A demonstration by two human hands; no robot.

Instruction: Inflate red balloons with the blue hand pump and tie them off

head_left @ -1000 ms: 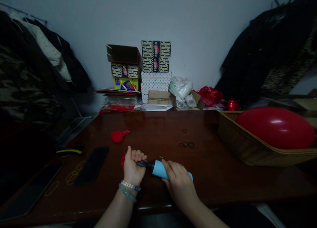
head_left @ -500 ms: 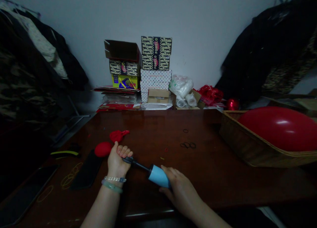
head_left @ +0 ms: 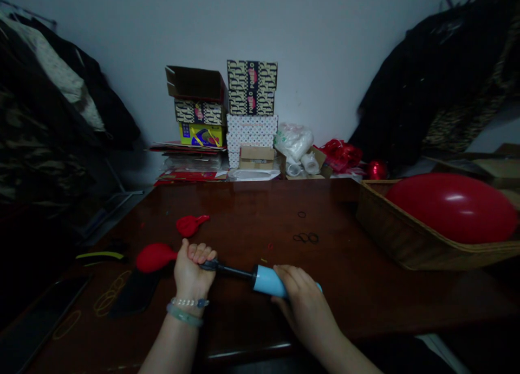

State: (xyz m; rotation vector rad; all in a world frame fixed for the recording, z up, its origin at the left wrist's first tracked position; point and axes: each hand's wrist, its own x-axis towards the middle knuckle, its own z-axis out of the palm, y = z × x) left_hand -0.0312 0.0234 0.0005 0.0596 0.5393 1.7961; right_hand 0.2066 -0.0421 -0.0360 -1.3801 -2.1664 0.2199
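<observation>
The left hand (head_left: 194, 274) is closed in a fist around the black front end of a hand pump (head_left: 268, 281), with its thumb pointing up. The right hand (head_left: 304, 298) is wrapped on the light blue body of the same pump, so both hands are clamped on it. Between the hands a thin black rod of the pump is visible. The pump is above the near part of the brown table (head_left: 260, 206), lying almost level, with its blue end a little lower.

From the other side of the left fist comes out a red balloon (head_left: 154, 257), which is partly filled and rounded. Its neck goes into the fist, and its mouth is hidden there. This balloon is over the far end of a black phone (head_left: 134, 298); I cannot tell if they touch. On the left wrist there are a bead bracelet (head_left: 189, 302) and a pale green bangle (head_left: 184, 315).

Just beyond the left hand, a limp red balloon (head_left: 188, 225) lies on the table. Yellow rubber bands (head_left: 106, 301) lie beside the phone, on its left. Farther from the right hand, there are some thin black bands (head_left: 306, 237). At the right side stands a woven basket (head_left: 400, 241), and a big red balloon (head_left: 453, 207) rests in it, rising above the rim. Behind the table, boxes (head_left: 252, 87) are stacked against the wall.
</observation>
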